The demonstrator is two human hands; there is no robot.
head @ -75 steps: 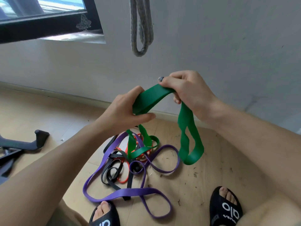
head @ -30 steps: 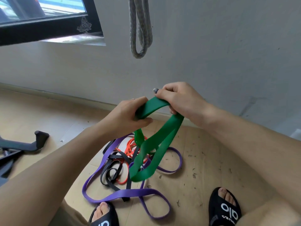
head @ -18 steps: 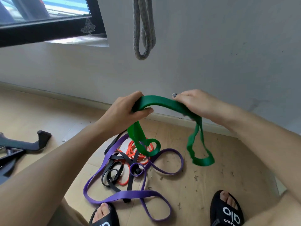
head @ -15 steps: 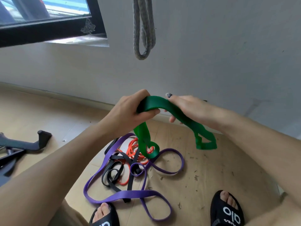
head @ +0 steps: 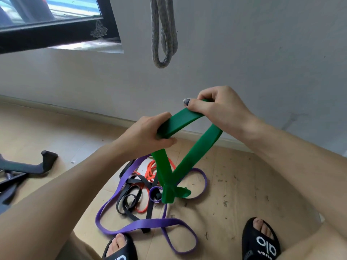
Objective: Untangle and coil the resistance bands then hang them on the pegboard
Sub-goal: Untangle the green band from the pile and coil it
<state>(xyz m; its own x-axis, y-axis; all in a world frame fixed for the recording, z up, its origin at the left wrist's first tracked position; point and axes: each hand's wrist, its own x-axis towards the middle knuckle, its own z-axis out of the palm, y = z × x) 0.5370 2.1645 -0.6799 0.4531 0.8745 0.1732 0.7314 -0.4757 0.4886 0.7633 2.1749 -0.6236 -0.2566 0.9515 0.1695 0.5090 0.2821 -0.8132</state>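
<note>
While one grey band (head: 163, 32) already hangs on the wall above, we are only coiling the green band (head: 189, 147); the purple band (head: 144, 223), black band (head: 129, 196) and orange band (head: 150, 170) lie tangled on the floor (head: 244, 184). Our left hand (head: 148, 134) grips its gathered folds, our right hand (head: 219, 107) pinches the upper run (the low end looks twisted, perhaps knotted).

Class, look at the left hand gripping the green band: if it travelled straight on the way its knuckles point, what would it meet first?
Probably the right hand, which holds the same green band just beyond the left hand; depth is uncertain.
</note>
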